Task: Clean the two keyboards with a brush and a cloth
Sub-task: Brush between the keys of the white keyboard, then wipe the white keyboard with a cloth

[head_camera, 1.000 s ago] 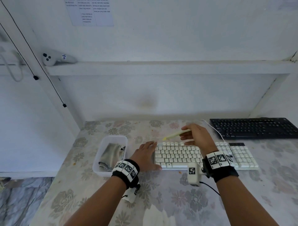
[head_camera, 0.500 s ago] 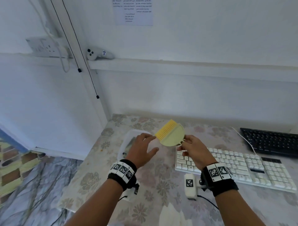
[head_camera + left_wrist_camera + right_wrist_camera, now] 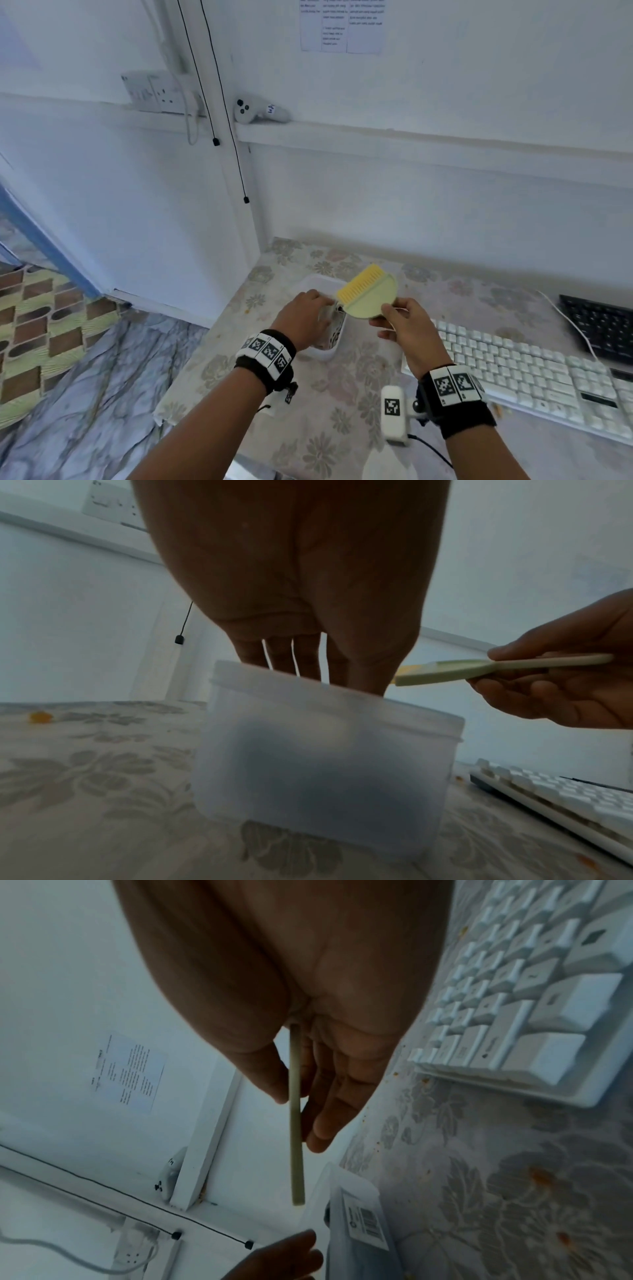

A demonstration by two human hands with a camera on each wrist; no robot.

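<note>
Left hand [image 3: 303, 317] reaches into the tub [image 3: 325, 764], grip hidden; right hand [image 3: 402, 325] pinches the brush [image 3: 370, 294], which could knock the tub over

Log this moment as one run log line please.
phase: fetching cloth | right hand: holds brush above table | left hand: fingers in plastic container | white keyboard: untouched

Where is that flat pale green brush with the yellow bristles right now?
In the head view, the flat pale green brush with yellow bristles is held in the air by the right hand, over the translucent plastic tub left of the white keyboard.
</note>
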